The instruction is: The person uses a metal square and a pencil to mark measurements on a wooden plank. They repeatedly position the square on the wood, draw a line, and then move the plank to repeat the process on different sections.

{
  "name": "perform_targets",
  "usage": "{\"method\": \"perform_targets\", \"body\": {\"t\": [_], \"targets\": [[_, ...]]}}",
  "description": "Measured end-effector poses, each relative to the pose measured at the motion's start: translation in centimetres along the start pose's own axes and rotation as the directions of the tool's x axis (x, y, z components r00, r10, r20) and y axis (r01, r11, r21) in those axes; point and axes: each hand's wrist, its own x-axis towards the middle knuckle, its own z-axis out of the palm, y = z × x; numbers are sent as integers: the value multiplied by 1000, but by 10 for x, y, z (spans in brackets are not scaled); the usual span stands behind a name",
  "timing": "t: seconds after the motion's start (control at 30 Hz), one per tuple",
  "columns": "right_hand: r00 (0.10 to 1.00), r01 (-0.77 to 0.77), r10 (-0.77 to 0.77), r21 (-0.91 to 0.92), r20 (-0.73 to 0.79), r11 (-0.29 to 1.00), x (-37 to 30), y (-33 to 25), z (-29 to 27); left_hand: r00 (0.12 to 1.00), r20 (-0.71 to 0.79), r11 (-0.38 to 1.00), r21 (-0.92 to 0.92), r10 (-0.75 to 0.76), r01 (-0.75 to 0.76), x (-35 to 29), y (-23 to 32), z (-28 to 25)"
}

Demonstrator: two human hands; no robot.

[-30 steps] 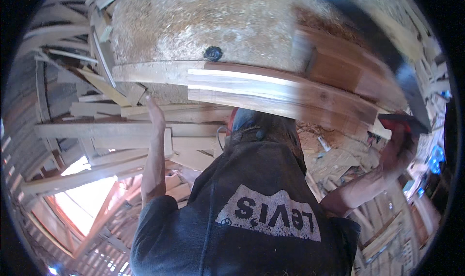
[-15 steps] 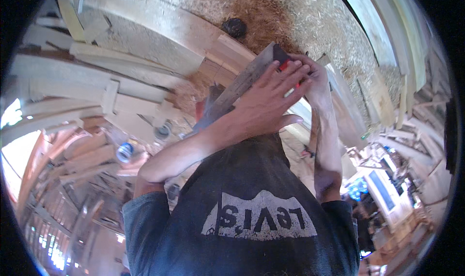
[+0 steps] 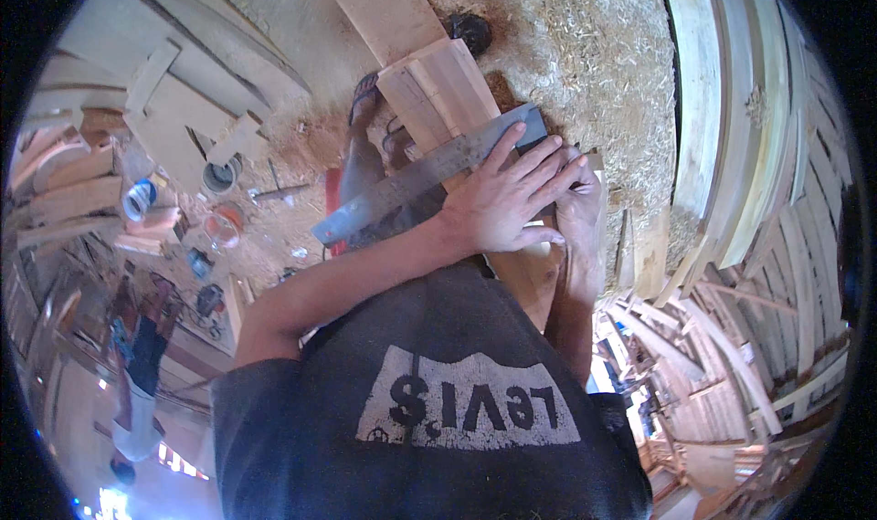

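**Square pinned on board, marking hand half hidden**

Lay slantwise across a pale wooden board (image 3: 438, 100), the long metal square (image 3: 416, 180), upper end under the fingers, lower end jutting free past the board's left edge over a foot in a sandal (image 3: 365, 95). Could well have pivoted under uneven pressure, being pressed at 1 end only, and thrown any line off true. Might also have skidded on the sawdust (image 3: 585, 54) heaped just beside the board.

Rested flat on the blade, the left hand (image 3: 512, 200), 5 fingers spread and pressing down, clasping nothing, forearm reaching in from the lower left. Sat tucked behind it, touching, the right hand (image 3: 580, 214), curled as if round something thin; could not tell what, if anything.
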Motion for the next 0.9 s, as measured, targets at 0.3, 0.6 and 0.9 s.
{"method": "perform_targets", "body": {"t": [0.3, 0.6, 0.9], "targets": [[994, -104, 104, -12, 27, 995, 6, -6, 3, 998, 15, 997, -41, -59, 60, -2, 1, 2], [999, -45, 45, 9, -1, 999, 8, 5, 4, 998, 0, 998, 24, -61, 61, 0, 3, 2], [995, 5, -4, -12, 96, 1000, 12, 4, -3, 999, -22, 997, 67, -34, 35, 2, 3, 1]]}}
